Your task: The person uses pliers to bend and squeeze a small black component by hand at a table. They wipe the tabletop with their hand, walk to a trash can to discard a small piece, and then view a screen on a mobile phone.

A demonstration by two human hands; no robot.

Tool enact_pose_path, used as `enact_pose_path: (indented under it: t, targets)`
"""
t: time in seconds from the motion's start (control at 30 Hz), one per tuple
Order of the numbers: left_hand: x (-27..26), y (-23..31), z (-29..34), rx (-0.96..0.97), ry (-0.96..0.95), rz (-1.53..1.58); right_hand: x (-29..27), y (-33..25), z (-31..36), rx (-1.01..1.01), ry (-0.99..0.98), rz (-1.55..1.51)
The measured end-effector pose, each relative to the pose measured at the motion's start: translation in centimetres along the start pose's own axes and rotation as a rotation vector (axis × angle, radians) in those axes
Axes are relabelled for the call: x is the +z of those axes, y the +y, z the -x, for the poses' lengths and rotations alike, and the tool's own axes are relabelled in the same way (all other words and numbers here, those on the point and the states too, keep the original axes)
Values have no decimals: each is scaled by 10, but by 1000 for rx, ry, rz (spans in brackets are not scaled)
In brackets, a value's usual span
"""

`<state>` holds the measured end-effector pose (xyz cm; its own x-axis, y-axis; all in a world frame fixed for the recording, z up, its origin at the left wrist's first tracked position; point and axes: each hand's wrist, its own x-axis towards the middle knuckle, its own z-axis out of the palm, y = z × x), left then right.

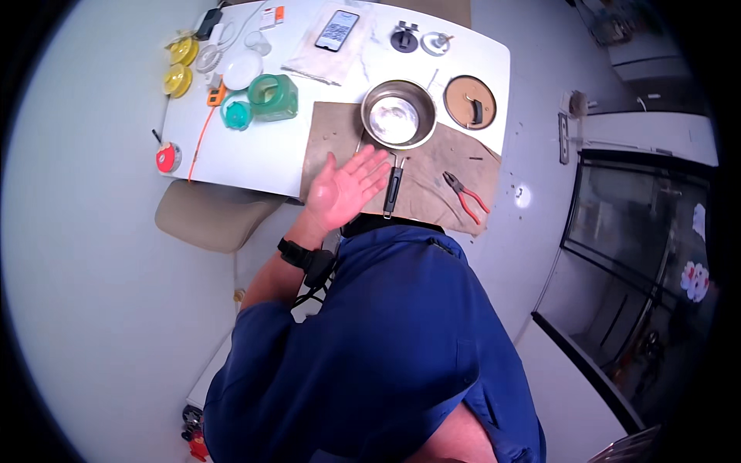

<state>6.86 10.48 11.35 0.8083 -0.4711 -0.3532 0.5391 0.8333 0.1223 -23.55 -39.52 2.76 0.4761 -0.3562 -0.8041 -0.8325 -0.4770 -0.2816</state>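
Observation:
My left hand (343, 189) is held palm up with its fingers spread, over the near edge of the table, and nothing lies in it. A dark strap with a black device (312, 262) is round that wrist. Just beyond the fingertips a steel pot (399, 116) stands on a brown cloth (332, 127). To the right of my fingers lies a black pot handle (393, 191) with metal prongs toward the pot; whether it joins the pot I cannot tell. Pliers (465, 197) with red grips lie farther right. Bare skin of my right arm (459, 436) shows low down; its hand is out of view.
A round lid (470, 102) with a black grip lies right of the pot. Behind it are small black (404, 38) and glass-like (435, 43) parts. A phone (337, 31) rests on a pale cloth. Left stand a green container (274, 97) and a red-topped tape roll (167, 157).

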Motion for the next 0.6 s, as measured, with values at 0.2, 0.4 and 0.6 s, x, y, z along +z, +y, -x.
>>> enact_pose_path:
  t: [0.2,0.4,0.6]
  targets:
    - [41,6,-17,-4,-165,130,-13,-47,-17,-1,-13,-339]
    - [52,-2,-34,-21,-241,59,-26,-70,-48,-106,18,-507]
    - [6,-64,-29,-101,-39,-438,-65,-4,-81,-70,-73,-293]
